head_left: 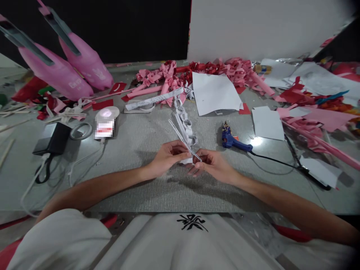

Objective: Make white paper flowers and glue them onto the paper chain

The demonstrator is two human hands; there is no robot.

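While left fingers [182, 156] and right fingers [204, 166] pinch it, white paper strip [194, 153] runs between their tips

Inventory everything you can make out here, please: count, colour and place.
Paper strips: several, white, in both hands
Paper chain: one, white, beyond hands
Glue gun: one, blue, right
Bottles: two, pink, back left
Box: one, black, left
Ring: one, pale, left
Round-topped device: one, white, left
Cables: several, white left, black right
Sheets: several, white, back and right
Scraps: many, mostly pink and red, back
Sticks: several, pale, left
Table: one, grey, beneath
Shirt: one, white, bottom
Left hand: one, bare, centre
Right hand: one, bare, centre
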